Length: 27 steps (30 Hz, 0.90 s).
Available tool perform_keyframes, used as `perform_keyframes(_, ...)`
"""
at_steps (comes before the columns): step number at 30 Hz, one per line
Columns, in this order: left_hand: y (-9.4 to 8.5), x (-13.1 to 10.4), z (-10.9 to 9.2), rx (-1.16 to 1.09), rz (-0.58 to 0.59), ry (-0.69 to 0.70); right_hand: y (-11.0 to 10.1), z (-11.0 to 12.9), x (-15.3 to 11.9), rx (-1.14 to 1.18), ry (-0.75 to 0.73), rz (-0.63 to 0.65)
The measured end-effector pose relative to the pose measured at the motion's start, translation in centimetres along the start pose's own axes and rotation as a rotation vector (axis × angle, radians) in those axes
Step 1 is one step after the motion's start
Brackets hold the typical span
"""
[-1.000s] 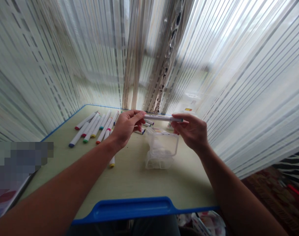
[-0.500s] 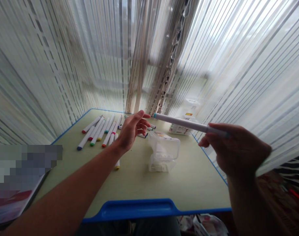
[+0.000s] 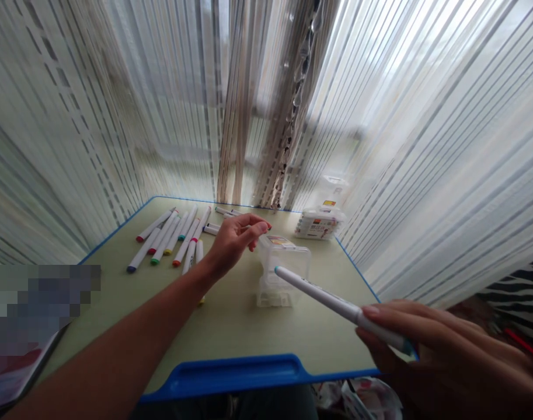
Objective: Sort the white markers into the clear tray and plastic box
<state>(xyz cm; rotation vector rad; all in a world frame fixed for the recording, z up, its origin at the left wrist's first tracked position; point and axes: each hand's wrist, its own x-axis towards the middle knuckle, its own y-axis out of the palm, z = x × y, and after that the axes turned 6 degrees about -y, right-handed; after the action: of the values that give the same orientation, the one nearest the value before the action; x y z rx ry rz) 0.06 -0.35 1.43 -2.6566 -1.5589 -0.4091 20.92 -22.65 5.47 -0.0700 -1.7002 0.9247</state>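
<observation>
My right hand grips a white marker with teal ends; its tip points left, in front of the clear plastic case. My left hand is over the back of the table beside that case, its fingers bent and pressed together near a small red tip; what they hold, if anything, is partly hidden. White markers with coloured ends lie in a loose group on the left of the table, and a few more lie behind my left hand.
A second clear case with a label and its lid up stands at the back right. The table has a blue rim and front tray. At the left edge is a blurred screen. Striped curtains hang behind.
My right hand has moved down and toward me with the marker, which now tilts more. My left hand has lowered and closed its fingers near the case. The view has shifted slightly.
</observation>
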Motion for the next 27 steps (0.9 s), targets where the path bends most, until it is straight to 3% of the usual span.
perform_keyframes(12,0.4,-0.7,-0.3,0.057,0.040,-0.012,6.1,0.3,3.1,-0.060,-0.157,0.074)
perform_keyframes(27,0.0,-0.7,0.2,0.104,0.027,-0.029,9.0,0.5,4.4,-0.050,-0.041,0.238)
